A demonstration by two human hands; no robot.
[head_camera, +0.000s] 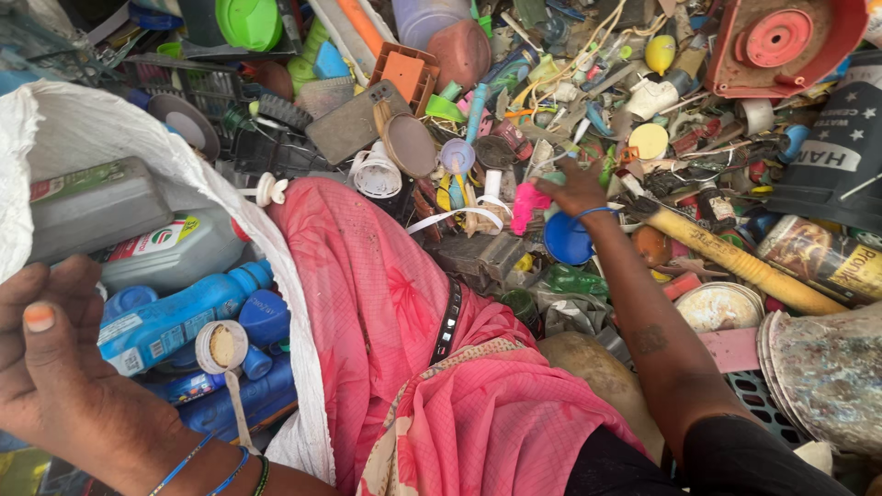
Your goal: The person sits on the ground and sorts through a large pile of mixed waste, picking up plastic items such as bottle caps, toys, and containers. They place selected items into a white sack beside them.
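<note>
Heaped plastic scrap [643,101] covers the ground ahead of us, bottles, lids and broken bits all jumbled. Our right hand [574,188] reaches into it, fingers curled down among small pieces beside a pink scrap [526,204], though we cannot tell what it pinches. Our left hand [55,367] grips the white sack [101,124] by its rim, fingers pressed together, above blue bottles [175,317] inside.

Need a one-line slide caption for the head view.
Right hand reaches into mixed plastic scrap; left hand holds open a white woven sack of bottles.
</note>
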